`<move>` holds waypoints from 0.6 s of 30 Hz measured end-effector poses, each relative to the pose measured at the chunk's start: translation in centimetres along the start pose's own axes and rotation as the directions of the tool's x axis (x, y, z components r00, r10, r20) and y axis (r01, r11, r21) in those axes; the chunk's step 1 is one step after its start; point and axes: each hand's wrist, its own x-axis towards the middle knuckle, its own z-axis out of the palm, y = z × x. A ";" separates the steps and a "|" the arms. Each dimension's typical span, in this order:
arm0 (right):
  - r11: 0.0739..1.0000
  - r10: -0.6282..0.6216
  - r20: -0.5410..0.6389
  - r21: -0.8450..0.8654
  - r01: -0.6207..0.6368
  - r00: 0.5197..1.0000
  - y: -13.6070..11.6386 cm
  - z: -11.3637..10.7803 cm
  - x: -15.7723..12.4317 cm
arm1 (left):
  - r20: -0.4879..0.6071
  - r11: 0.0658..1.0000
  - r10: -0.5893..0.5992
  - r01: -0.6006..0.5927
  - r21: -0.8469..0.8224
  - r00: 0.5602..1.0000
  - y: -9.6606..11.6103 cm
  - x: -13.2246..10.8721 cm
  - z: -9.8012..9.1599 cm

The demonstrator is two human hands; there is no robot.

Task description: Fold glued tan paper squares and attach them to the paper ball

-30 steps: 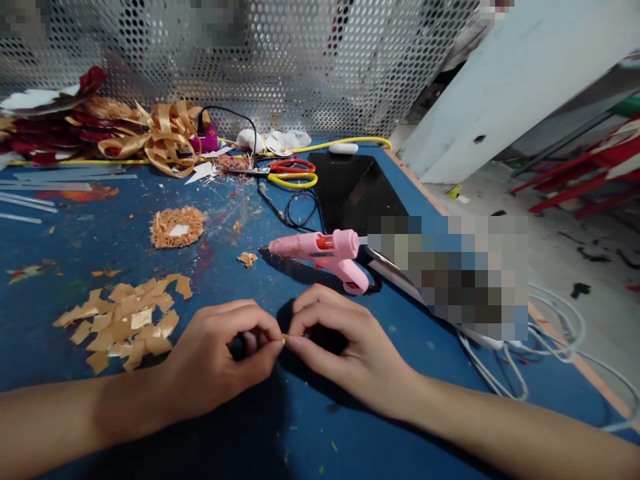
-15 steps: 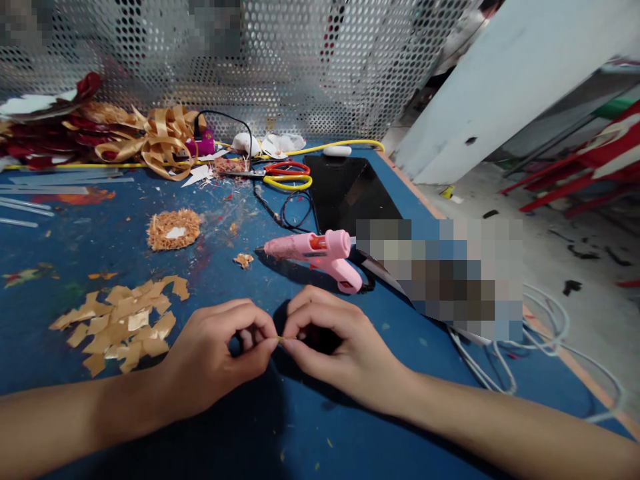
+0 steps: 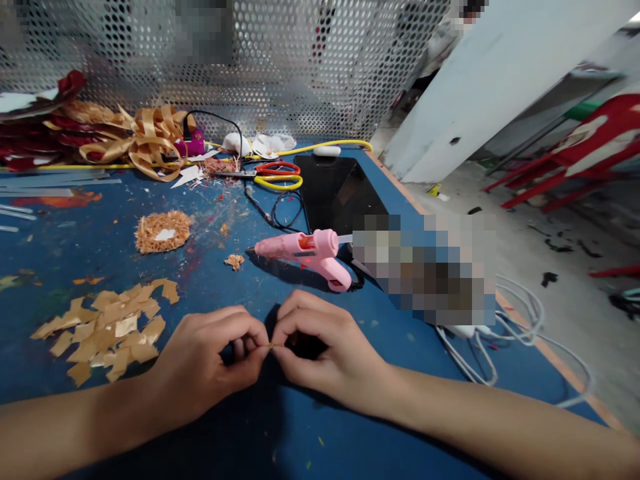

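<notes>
My left hand (image 3: 210, 363) and my right hand (image 3: 320, 347) meet over the blue table (image 3: 350, 413), fingertips pinched together on a tiny gold ribbon scrap (image 3: 271, 346). Both hands are closed around it, thumbs and forefingers touching. A pink glue gun (image 3: 305, 252) lies just beyond my right hand, nozzle pointing left. A heap of cut gold ribbon pieces (image 3: 107, 327) lies left of my left hand.
A round fringed gold piece (image 3: 163, 231) and a small scrap (image 3: 234, 261) lie further back. Red-and-yellow scissors (image 3: 273, 175), a black tablet (image 3: 340, 190), gold ribbon loops (image 3: 150, 137) and red fabric sit by the perforated metal wall. White cables (image 3: 505, 333) hang over the right edge.
The view has shifted a little to the right, so everything sits further left in the frame. Both hands stay pinched together on the scrap, with only slight finger movement.
</notes>
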 end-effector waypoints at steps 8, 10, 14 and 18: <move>0.998 -0.037 0.001 -0.042 0.037 0.999 0.2 0.3 -0.3 | 0.025 0.993 0.045 -0.048 0.111 0.999 0.2 0.0 0.1; 0.997 -0.043 0.001 -0.056 0.043 0.999 0.3 0.4 -0.4 | 0.024 0.987 0.069 -0.072 0.143 0.997 0.2 0.0 0.1; 0.994 -0.045 0.013 -0.096 0.046 0.999 0.2 0.4 -0.5 | 0.013 0.981 0.098 -0.099 0.167 0.995 0.0 0.0 0.3; 0.999 0.014 0.020 -0.041 -0.013 1.000 -0.3 0.2 -0.3 | 0.029 0.981 0.109 -0.112 0.160 0.994 -0.1 0.0 0.4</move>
